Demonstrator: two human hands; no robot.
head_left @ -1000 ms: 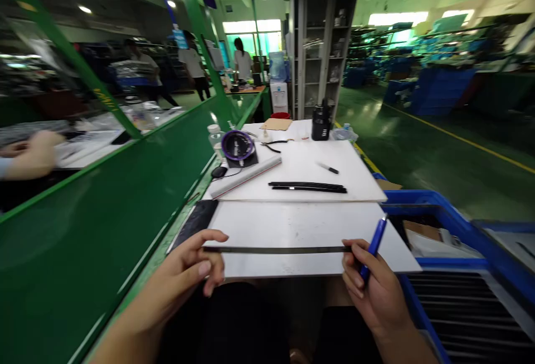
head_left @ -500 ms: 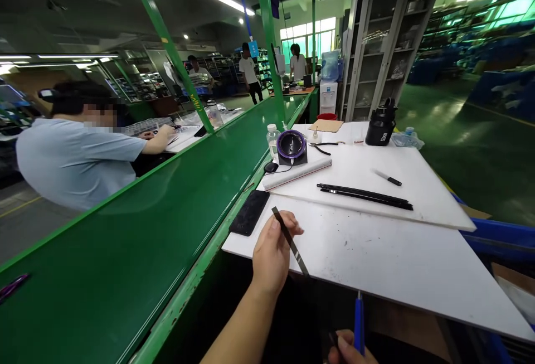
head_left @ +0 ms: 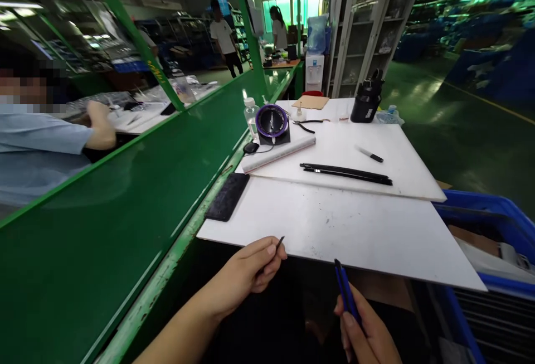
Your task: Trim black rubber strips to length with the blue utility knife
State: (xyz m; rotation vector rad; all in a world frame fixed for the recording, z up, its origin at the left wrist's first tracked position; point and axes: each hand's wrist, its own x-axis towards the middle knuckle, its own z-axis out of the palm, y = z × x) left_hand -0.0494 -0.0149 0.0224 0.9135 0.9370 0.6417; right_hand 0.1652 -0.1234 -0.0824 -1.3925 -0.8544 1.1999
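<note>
Clearly, left hand [head_left: 254,268]: grip pinching a thin dark strip [head_left: 280,242] between thumb and fingers, at the lower middle of the frame by the near edge of the white surface [head_left: 376,236]; most of the strip is hidden.
Right hand [head_left: 368,330]: grip closed around a blue tool [head_left: 348,297], bottom of the frame, right of centre, its end pointing up; whether a blade is out, I cannot tell.
Slip risk: the strip could drop past the surface's edge if the narrow pinch loosened.
Nick risk: if the tool has a sharp tip, bringing the hands together carelessly could catch the left fingers.
Roll risk: a knock could scatter the black strips [head_left: 346,174] lying together in the middle right.
Held things: one strip, one tool.
Black strips on surface: at least two; they overlap, so no surer count.
Other things on surface: one phone [head_left: 227,197], one round fan [head_left: 271,121], one clear bottle [head_left: 251,116], one black flask [head_left: 366,103], one pair of pliers [head_left: 307,127], one long pale bar [head_left: 280,155].
Nearby person: one blue sleeve [head_left: 50,132], left of the frame.
</note>
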